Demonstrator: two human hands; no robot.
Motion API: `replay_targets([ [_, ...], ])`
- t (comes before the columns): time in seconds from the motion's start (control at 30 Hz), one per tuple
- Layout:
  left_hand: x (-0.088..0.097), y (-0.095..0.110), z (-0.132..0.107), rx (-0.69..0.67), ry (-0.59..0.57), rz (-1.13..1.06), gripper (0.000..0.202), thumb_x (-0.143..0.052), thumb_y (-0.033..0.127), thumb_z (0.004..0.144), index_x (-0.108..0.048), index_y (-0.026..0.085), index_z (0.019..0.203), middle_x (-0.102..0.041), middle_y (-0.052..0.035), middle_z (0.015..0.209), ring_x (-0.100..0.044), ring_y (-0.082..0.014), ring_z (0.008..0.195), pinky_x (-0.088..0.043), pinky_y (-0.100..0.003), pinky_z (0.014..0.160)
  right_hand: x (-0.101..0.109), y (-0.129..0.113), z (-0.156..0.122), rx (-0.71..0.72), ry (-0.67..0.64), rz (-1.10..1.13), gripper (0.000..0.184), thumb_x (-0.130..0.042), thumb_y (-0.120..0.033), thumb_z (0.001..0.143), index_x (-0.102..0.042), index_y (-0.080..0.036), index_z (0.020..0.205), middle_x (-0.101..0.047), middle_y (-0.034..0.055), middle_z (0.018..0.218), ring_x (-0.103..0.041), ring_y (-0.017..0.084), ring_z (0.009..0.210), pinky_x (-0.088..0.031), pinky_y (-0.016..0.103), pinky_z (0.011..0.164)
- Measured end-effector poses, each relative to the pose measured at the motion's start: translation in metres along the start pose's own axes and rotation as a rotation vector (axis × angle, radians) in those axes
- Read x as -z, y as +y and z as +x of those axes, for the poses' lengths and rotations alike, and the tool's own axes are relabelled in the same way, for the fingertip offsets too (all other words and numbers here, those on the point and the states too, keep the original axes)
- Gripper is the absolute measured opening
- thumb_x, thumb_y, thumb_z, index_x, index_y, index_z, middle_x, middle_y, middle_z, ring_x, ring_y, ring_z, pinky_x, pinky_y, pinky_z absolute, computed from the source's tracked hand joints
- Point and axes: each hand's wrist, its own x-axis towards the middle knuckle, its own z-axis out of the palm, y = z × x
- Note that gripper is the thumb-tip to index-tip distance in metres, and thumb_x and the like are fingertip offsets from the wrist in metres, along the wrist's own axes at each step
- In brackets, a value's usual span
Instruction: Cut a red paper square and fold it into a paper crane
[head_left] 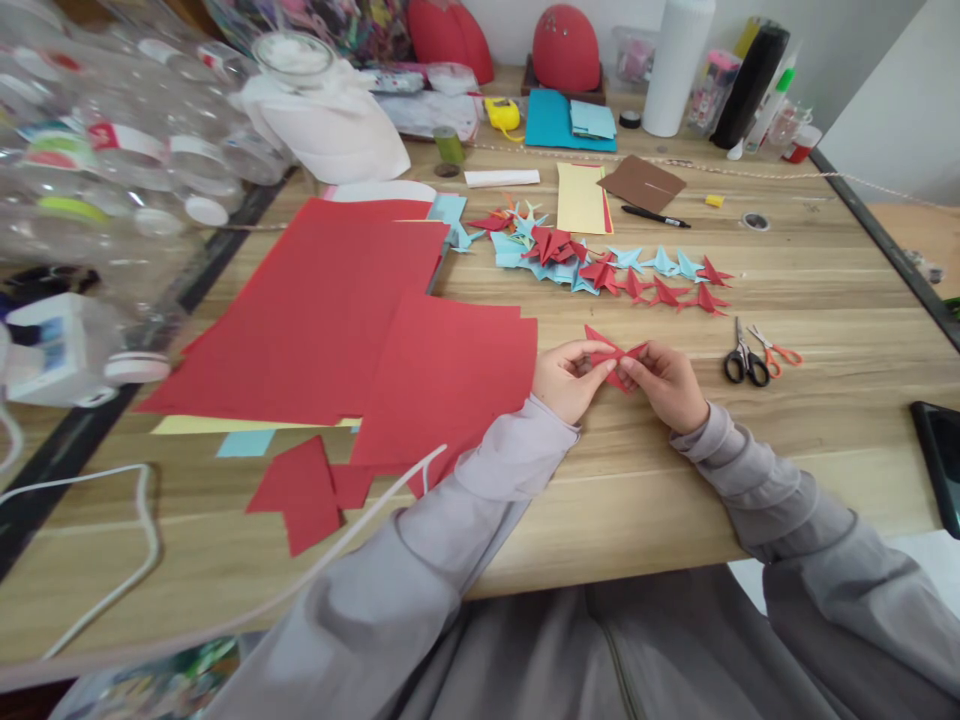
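Between my two hands is a small red piece of folded origami paper, with pointed tips showing above and below the fingers. My left hand pinches it from the left, thumb and fingers closed on it. From the other side my right hand pinches the same paper near its middle. Large red paper sheets lie beside and partly under my left forearm. Beyond the hands, folded paper cranes in red and light blue stand in rows and a heap.
Black-handled scissors and orange-handled scissors lie to the right. A phone rests at the right edge. Plastic bottles crowd the left side. A white cable runs across the near left. A black pen lies farther back.
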Motion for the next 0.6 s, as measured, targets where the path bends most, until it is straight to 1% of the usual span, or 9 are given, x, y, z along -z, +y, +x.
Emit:
replay_targets([
  [0.2,-0.0002,0.0007,-0.0002,0.023,0.000,-0.021,0.012,-0.074,0.017,0.060,-0.072,0.015,0.072,-0.064,-0.0009,0.059,-0.044,-0.0065,0.046,-0.035,-0.021,0.045,0.0006,-0.0003,-0.0003,0.012,-0.016,-0.038,0.035,-0.062,-0.051,0.077,-0.055,-0.017,0.071,-0.060,-0.0005,0.059,-0.053,0.010,0.053,-0.046,0.025,0.053],
  [0.33,0.0001,0.0010,0.0000,0.042,-0.022,-0.041,0.013,-0.075,0.017,0.060,-0.072,0.015,0.072,-0.060,0.0007,0.055,-0.044,-0.0066,0.046,-0.035,-0.021,0.045,0.0006,-0.0018,-0.0017,0.022,-0.030,-0.066,0.036,-0.059,-0.052,0.079,-0.054,-0.017,0.072,-0.058,-0.0006,0.060,-0.051,0.010,0.053,-0.045,0.025,0.053],
  [0.47,0.0008,-0.0026,0.0020,0.077,-0.046,-0.121,0.018,-0.077,0.020,0.057,-0.071,0.015,0.073,-0.064,-0.0005,0.059,-0.049,-0.0074,0.048,-0.039,-0.022,0.048,0.0013,-0.0034,-0.0017,0.029,-0.060,-0.044,0.036,-0.059,-0.052,0.080,-0.054,-0.017,0.071,-0.057,-0.0008,0.059,-0.051,0.010,0.053,-0.045,0.025,0.053],
  [0.6,0.0017,-0.0086,0.0042,0.127,-0.098,-0.243,0.027,-0.081,0.026,0.052,-0.070,0.014,0.074,-0.068,-0.0030,0.065,-0.057,-0.0100,0.054,-0.045,-0.024,0.055,0.0029,-0.0035,-0.0005,-0.015,-0.117,0.040,0.036,-0.061,-0.052,0.079,-0.056,-0.017,0.070,-0.058,-0.0006,0.059,-0.052,0.010,0.054,-0.045,0.025,0.054],
])
